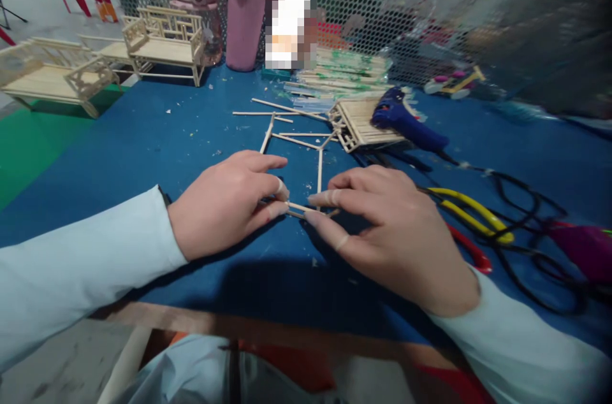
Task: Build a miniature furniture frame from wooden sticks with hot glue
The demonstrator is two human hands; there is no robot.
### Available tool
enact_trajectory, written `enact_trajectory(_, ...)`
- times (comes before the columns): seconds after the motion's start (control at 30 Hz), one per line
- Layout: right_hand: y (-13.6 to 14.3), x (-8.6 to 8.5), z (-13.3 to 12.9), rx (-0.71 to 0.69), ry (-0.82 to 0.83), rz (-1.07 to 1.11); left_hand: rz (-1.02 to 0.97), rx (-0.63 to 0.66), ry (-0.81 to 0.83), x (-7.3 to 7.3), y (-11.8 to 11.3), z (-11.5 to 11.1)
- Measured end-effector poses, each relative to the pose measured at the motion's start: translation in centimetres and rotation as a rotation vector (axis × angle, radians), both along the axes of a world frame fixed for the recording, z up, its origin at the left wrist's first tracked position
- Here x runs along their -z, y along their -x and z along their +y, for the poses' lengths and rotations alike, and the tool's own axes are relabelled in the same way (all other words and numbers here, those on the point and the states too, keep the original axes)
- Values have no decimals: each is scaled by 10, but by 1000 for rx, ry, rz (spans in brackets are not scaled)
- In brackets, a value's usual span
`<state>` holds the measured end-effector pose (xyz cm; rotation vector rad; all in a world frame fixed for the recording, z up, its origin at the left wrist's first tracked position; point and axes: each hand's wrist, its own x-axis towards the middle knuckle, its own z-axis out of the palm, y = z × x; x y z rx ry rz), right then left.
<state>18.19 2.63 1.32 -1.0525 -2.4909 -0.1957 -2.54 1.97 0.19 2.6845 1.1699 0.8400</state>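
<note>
A small frame of thin wooden sticks lies on the blue tabletop, with pieces meeting at angled joints on its far side. My left hand pinches the left part of its near stick between thumb and index finger. On the same stick's right end, near the corner, the thumb and index finger of my right hand close in from either side. Pale wraps cover several fingertips. Both hands partly hide the frame's near corners. Loose wooden sticks lie beyond it.
A blue glue gun rests on a slatted stick piece. Its black cable coils at right near yellow-handled pliers. Miniature wooden benches stand back left, beside a pink bottle. Stick bundles lie behind, before perforated mesh.
</note>
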Motion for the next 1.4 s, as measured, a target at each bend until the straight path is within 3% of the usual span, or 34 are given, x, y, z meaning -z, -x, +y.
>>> enact_trajectory(0.43,4,2,0,-26,43,39,-4,-7,46,2,-2,1)
enact_trajectory(0.6,2,1,1,-52,71,50,15,17,102,-24,21,5)
enact_trajectory(0.73,2,1,2,-56,96,59,122,6,323,-43,40,14)
enact_trajectory(0.87,2,2,1,-35,92,84,153,2,445,-35,35,19)
enact_trajectory(1.03,2,3,0,-8,116,89,40,-28,456,-22,25,17)
enact_trajectory(1.4,1,4,0,10,117,94,6,-120,445,-22,21,10)
